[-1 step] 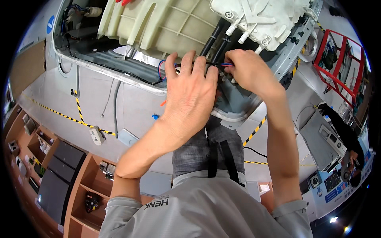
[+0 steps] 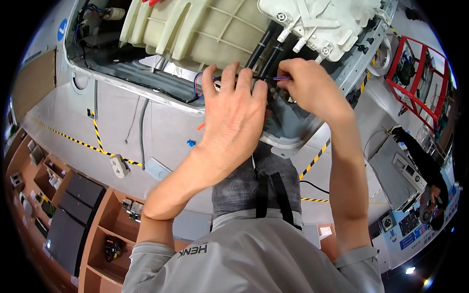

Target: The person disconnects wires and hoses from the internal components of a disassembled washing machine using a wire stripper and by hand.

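My left hand [image 2: 233,112] rests with curled fingers over a loop of red and blue wires [image 2: 197,85] and dark cable at the lower edge of a cream plastic tub [image 2: 222,31]; its grip is hidden. Close to its right, my right hand [image 2: 310,88] pinches red-blue wires [image 2: 282,78] beside two black hoses [image 2: 260,46]. A white plastic assembly [image 2: 332,24] with short spouts is above it. All this sits in a grey metal housing [image 2: 293,139], whose rim passes beneath my hands.
Yellow-black floor tape [image 2: 316,158], hoses and a pale power strip [image 2: 118,166] lie below. Wooden cubbies [image 2: 110,212] stand lower left. A red metal frame [image 2: 410,97] is at right, above a co-worker's dark sleeve [image 2: 420,154] by a grey machine [image 2: 391,168].
My right hand and forearm have shifted very slightly upward with the wires; my left hand stays almost where it was.
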